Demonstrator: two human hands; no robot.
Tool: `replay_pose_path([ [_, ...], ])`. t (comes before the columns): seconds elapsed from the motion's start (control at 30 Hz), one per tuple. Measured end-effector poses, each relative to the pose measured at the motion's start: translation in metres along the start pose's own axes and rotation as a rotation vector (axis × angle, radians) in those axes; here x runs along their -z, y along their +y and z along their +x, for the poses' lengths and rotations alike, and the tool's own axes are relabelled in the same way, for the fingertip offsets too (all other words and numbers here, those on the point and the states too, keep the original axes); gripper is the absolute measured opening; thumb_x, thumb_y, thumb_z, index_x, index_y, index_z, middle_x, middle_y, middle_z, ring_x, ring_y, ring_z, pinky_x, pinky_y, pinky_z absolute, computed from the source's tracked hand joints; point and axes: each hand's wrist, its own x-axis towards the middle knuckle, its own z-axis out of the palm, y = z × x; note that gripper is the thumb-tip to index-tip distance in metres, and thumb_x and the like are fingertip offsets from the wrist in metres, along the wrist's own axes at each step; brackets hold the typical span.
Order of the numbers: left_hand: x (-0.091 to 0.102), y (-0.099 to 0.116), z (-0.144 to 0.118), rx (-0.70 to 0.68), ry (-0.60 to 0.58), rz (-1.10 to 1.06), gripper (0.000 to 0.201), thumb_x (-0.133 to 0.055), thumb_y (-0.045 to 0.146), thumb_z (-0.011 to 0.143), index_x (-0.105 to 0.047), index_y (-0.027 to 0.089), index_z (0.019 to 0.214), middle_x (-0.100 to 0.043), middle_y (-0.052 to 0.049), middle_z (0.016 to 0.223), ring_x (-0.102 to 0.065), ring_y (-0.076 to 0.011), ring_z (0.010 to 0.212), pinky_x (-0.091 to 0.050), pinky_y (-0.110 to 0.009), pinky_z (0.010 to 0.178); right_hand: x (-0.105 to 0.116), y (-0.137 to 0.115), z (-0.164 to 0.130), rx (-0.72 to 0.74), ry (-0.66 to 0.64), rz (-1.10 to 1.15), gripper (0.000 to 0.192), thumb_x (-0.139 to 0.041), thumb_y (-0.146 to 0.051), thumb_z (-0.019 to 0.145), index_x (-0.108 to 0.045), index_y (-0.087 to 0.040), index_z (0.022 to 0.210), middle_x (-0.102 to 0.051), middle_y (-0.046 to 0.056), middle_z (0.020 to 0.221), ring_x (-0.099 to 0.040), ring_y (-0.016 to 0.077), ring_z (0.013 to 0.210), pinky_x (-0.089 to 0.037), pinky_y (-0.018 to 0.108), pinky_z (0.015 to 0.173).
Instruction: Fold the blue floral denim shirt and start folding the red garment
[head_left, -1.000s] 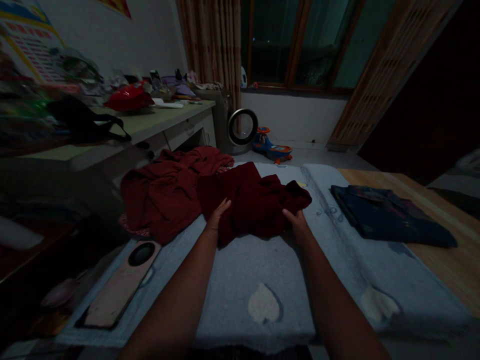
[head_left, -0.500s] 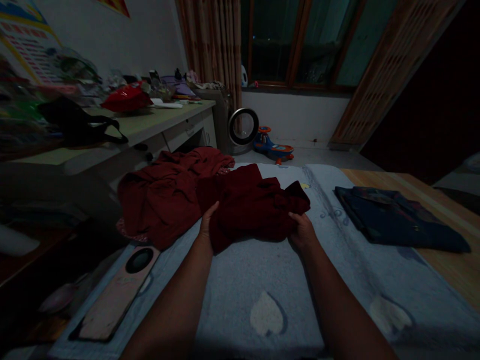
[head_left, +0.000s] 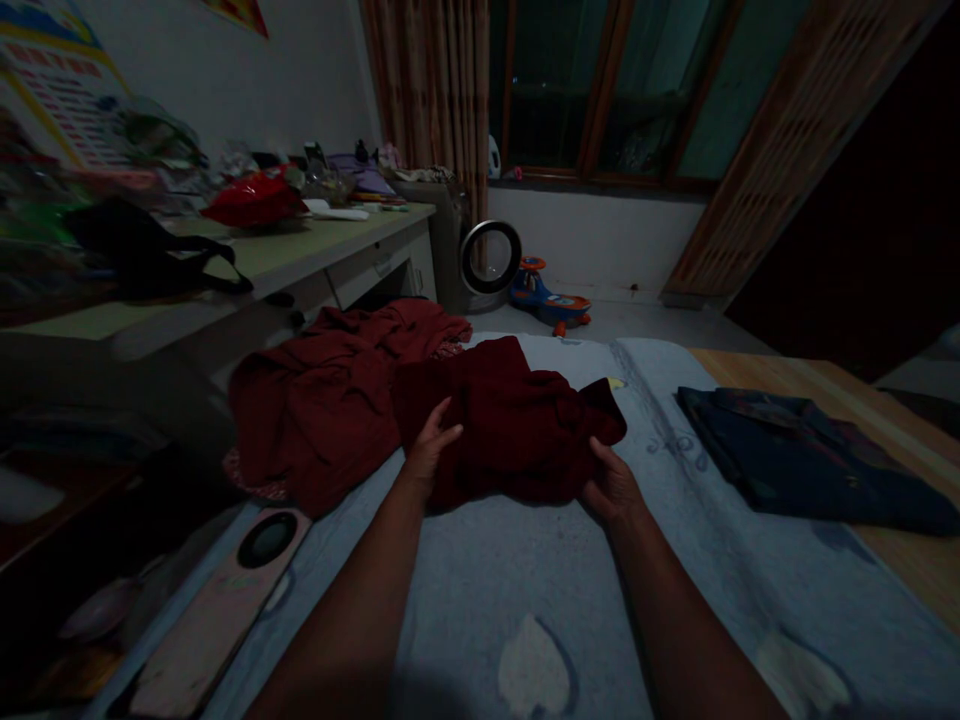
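Head view shows the left hand point(head_left: 431, 450) and right hand point(head_left: 611, 485) each closed, seemingly pinching, on opposite edges of the dark red garment point(head_left: 510, 425), keeping it spread on the grey blanket point(head_left: 525, 560).

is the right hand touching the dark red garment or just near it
Touching. The head view shows the right hand with its fingers curled over the near right edge of the dark red garment, with no gap between them; the left hand lies on its left side.

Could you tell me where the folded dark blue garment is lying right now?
The folded dark blue garment lies on the right of the head view, on the pale blanket, beyond the right hand.
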Motion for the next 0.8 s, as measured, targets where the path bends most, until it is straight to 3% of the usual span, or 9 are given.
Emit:
replay_pose_path([
  [0.1, -0.008, -0.008, 0.004, -0.117, 0.092, 0.187, 0.08, -0.075, 0.027, 0.069, -0.039, 0.023, 0.14, -0.056, -0.01, 0.137, -0.051, -0.0284, 0.127, -0.036, -0.046, 0.11, -0.001, 0.0, -0.005, -0.041, -0.025, -0.013, 0.049, -0.076, -0.025, 0.069, -0.063, -0.026, 0.117, -0.069, 0.004, 0.12, -0.06, 0.0254, 0.118, -0.045, 0.046, 0.106],
  [0.27, -0.016, -0.014, 0.002, -0.311, 0.191, 0.511, 0.063, -0.069, 0.015, 0.071, -0.048, 0.023, 0.131, -0.052, -0.008, 0.139, -0.043, -0.0226, 0.133, -0.024, -0.038, 0.116, -0.001, 0.001, -0.007, -0.054, -0.064, -0.079, 0.052, -0.078, -0.025, 0.065, -0.064, -0.024, 0.115, -0.071, 0.006, 0.114, -0.062, 0.0283, 0.114, -0.049, 0.049, 0.1],
  [0.47, -0.013, -0.016, 0.003, -0.286, 0.225, 0.399, 0.059, -0.07, 0.015, 0.073, -0.05, 0.025, 0.128, -0.052, -0.007, 0.139, -0.041, -0.0224, 0.135, -0.024, -0.037, 0.117, -0.006, -0.001, -0.012, -0.098, -0.097, -0.139, 0.055, -0.078, -0.017, 0.059, -0.064, -0.024, 0.112, -0.073, 0.007, 0.109, -0.066, 0.0297, 0.108, -0.052, 0.049, 0.094],
  [0.8, -0.011, -0.019, 0.005, -0.271, 0.241, 0.37, 0.056, -0.07, 0.02, 0.077, -0.051, 0.026, 0.129, -0.053, -0.006, 0.138, -0.047, -0.0213, 0.13, -0.03, -0.037, 0.113, -0.009, -0.003, -0.011, -0.117, -0.127, -0.164, 0.059, -0.076, -0.016, 0.058, -0.062, -0.022, 0.116, -0.075, 0.007, 0.103, -0.066, 0.0293, 0.108, -0.049, 0.05, 0.098],
])
